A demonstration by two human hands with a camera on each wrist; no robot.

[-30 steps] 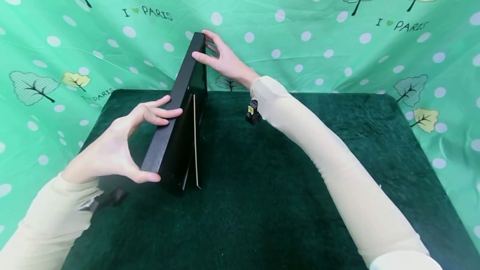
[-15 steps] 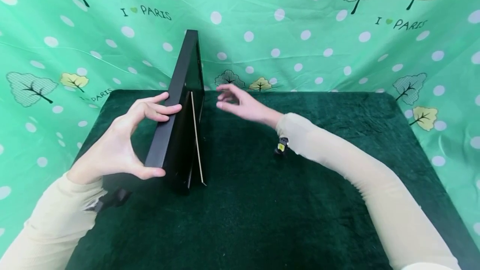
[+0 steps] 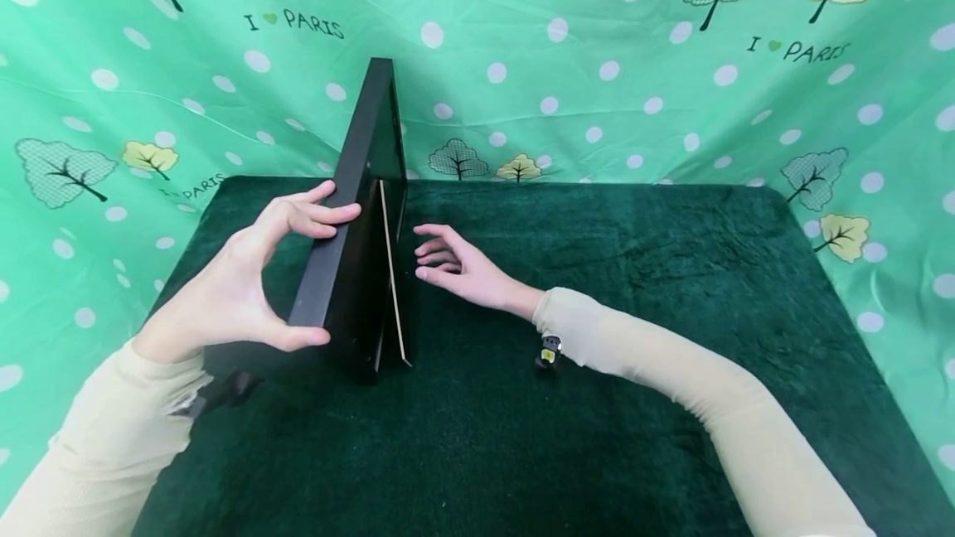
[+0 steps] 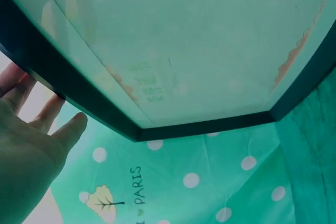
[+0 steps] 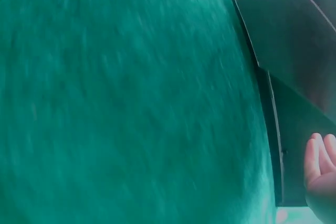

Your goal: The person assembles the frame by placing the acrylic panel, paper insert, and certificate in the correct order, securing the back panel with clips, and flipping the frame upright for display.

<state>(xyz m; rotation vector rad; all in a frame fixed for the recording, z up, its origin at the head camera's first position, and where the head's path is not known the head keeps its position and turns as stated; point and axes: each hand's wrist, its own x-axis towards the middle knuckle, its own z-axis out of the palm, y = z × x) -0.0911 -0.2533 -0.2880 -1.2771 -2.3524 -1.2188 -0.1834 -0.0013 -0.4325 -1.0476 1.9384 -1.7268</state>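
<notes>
A black picture frame [image 3: 351,156] stands upright on the dark green cloth, its back turned to the right and propped by a thin easel leg [image 3: 393,276]. My left hand [image 3: 239,280] grips the top edge, fingers over it and thumb at the near end. In the left wrist view the glass front of the frame [image 4: 210,51] shows a pale sheet inside. Right of the easel leg, my right hand [image 3: 470,272] holds nothing, its fingers loosely bent towards the back. The right wrist view shows the leg's flat panel [image 5: 289,35] beside the hand [image 5: 321,177].
The dark green plush cloth [image 3: 634,272] covers the table. Behind and at both sides hangs a light green curtain [image 3: 567,65] with white dots, printed trees and lettering. A small black wrist camera [image 3: 550,352] sits at the right cuff.
My right hand has let go of the frame's far top corner and come down behind the frame, near the easel leg. The frame's far end has shifted slightly left; my left hand keeps its grip.
</notes>
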